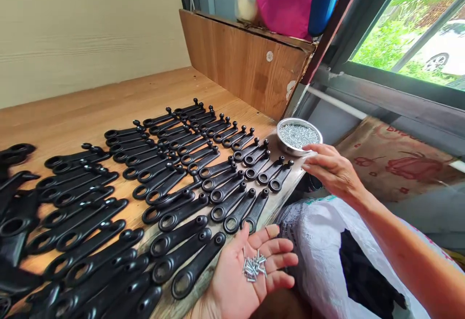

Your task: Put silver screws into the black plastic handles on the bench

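Silvery screws fill the metal bowl (299, 136) beside the loosely curled right hand (332, 168); the open left hand (250, 268) cups more.

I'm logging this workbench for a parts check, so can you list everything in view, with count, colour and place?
Plastic handles: many, too many to count exactly, black, laid in rows across the table.
Table: one, light wood, under the handles.
Bowl: one, silver metal, full of small screws, at the table's right edge.
Screws: a small pile, silver, in the left palm.
Sack: one, white woven, open, with black pieces inside, below the table edge.
Wooden board: one, brown, leaning behind the table.
Window: one, upper right, greenery outside.
Left hand: palm up, cupping the screws.
Right hand: beside the bowl, fingers at its rim.
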`<state>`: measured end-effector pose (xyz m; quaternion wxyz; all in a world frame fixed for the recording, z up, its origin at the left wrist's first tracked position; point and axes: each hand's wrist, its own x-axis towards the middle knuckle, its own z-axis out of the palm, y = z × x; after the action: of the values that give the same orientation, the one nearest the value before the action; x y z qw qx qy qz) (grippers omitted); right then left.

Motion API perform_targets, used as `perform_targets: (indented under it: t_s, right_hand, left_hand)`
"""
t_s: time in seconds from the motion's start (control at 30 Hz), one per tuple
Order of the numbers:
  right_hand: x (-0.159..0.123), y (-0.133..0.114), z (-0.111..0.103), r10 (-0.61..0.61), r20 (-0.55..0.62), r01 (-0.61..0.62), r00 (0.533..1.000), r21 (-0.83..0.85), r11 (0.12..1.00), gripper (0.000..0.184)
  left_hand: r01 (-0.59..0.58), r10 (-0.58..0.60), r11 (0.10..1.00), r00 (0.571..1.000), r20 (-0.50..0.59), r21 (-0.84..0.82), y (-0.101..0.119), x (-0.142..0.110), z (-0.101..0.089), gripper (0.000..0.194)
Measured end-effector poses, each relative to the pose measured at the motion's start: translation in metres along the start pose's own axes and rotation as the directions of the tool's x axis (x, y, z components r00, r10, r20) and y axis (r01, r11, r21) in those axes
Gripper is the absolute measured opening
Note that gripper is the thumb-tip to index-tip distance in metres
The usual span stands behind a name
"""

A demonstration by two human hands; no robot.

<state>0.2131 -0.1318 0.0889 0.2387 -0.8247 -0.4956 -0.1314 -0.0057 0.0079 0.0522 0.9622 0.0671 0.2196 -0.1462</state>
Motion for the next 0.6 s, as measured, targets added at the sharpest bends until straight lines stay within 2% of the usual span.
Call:
perform_targets:
  t_s: [0.1, 0.17, 0.4, 0.6]
  right_hand:
    - [0.021, 0.02, 0.011, 0.002, 0.019, 0.0, 1.0, -0.102, 0.995, 0.028]
    - [0.033, 0.022, 0.018, -0.007, 0.056, 0.014, 0.998, -0.138, 0.99, 0.026]
    - [0.052, 0.005, 0.025, -0.023, 0.235, 0.077, 0.972, -0.226, 0.971, 0.016]
    - [0.06, 0.0, 0.025, -0.025, 0.305, 0.113, 0.952, -0.274, 0.955, 0.016]
  left_hand:
    - [0.021, -0.021, 1.0, 1.0, -0.01, 0.018, -0.004, 0.0, 0.0, 0.059]
    - [0.018, -0.018, 1.0, 1.0, -0.018, 0.022, -0.004, 0.0, 0.0, 0.059]
    - [0.026, -0.026, 1.0, 1.0, 0.001, 0.001, -0.004, 0.002, -0.002, 0.063]
    - [0.021, -0.021, 1.0, 0.999, 0.04, -0.004, -0.006, 0.0, -0.005, 0.063]
